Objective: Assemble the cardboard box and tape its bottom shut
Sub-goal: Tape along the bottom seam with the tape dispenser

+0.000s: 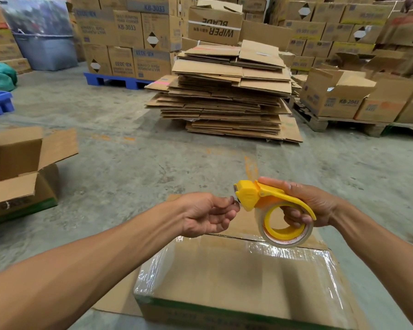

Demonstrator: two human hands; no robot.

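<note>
My right hand [312,206] sits right of center in the frame, wrapped round a yellow tape dispenser [270,203], fingers thru the core of the clear tape roll [285,226], thumb on top of the lever. My left hand [210,214] is just left of it, fingers curled in, tips pinched right at the dispenser's cutter end; looks like I've got the tape end between them, but it's too small & clear to be sure. Both hands hover above the cardboard box [236,282], which fills the bottom center of the frame & sits on the concrete floor [129,167], flaps closed on its upward face. Shiny clear tape runs across the far edge of that face & down its left & right edges. Green band w/ print along the box's near side; can't read it. At left edge of frame, another open box [22,170] w/ flaps standing up. Center top: a tall stack of flattened cartons [224,96] on the floor. Behind it & upper left, sealed cartons marked KB-3033 [126,27] on a blue pallet [115,81]; one box further back reads WIPER BLADE [215,27] upside down. Upper right: more cartons on a wooden pallet [320,122], one marked KB-2043 w/ open flaps. Far upper left, a grey bin [45,48] w/ plastic wrap above it.
</note>
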